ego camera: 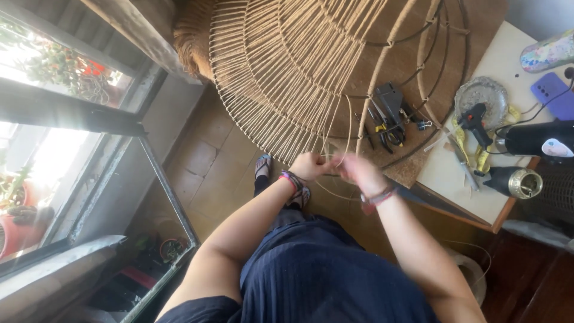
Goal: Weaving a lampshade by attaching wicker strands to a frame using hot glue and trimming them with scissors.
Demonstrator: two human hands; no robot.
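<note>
left hand (308, 165) grip closed on cord (332, 157) | right hand (360, 171) grip pinching same cord | mid-frame, at lower edge of woven wire frame (287, 78) | pliers (388, 133) on counter (445, 173) right

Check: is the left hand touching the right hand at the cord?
Cannot tell. In the head view the left hand and right hand meet at the cord, blurred.

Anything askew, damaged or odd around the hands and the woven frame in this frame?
Nothing looks damaged or spilled. Both hands, left hand and right hand, meet at the cord on the rim of the half-wrapped wire frame. Pliers lie loosely under it, and a glue gun lies on the cluttered table.
</note>
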